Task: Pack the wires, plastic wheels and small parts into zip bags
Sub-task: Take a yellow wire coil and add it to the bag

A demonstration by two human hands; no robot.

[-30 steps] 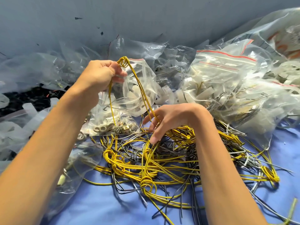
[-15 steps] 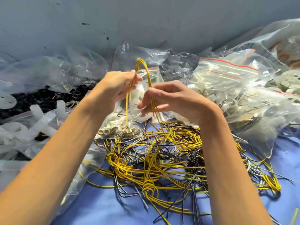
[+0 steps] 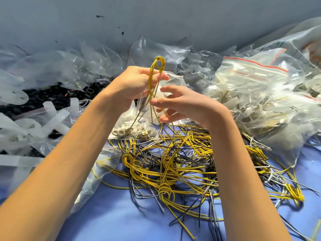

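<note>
Head view: left hand (image 3: 133, 84) is gripping a yellow wire hank (image 3: 150, 79) just below its knotted loop, fingers curled round the strands, and is holding it up at about 12 o'clock from frame centre. Right hand (image 3: 182, 103) is hovering at 4 o'clock of the left, fingers loosely spread, thumb tip touching the hanging strands; no closed hold is showing. The tails are hanging toward the loose wire pile (image 3: 173, 162), which is lying on the blue surface (image 3: 121, 214) at 5 o'clock. A small zip bag (image 3: 139, 132) of washers and metal bits is sitting at 6 o'clock of the left hand, beside the pile's edge. Filled zip bags (image 3: 251, 84) are lying heaped at 2 o'clock. Judgement: the hank is being separated from the tangle. Recommendation: the right hand should be stripping down the tails slowly, freeing snags singly, while the left is holding the knot firm; tugging risks dragging neighbouring wires and the small bag.
</note>
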